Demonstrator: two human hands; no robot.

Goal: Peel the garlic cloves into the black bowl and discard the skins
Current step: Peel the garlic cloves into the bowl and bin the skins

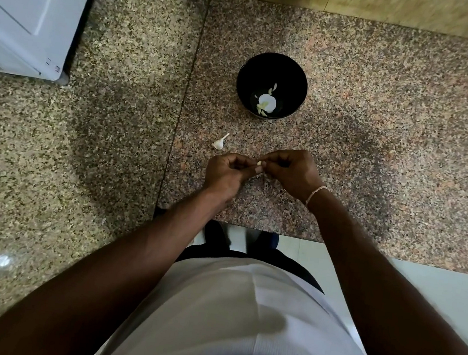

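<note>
A black bowl (271, 85) stands on the granite counter, with a white garlic piece and a few pale bits (267, 103) at its bottom. Nearer to me, my left hand (227, 172) and my right hand (289, 169) meet fingertip to fingertip above the counter. Both pinch a small pale garlic clove (259, 163) between them; most of it is hidden by the fingers. A scrap of skin shows under my right hand (265, 176). A white garlic stem piece (220, 142) lies on the counter just left of my hands.
A white appliance (26, 7) sits at the back left corner. A wooden wall runs along the back. The granite counter (379, 136) ends near my body, where the floor and my feet show below its edge (250, 227).
</note>
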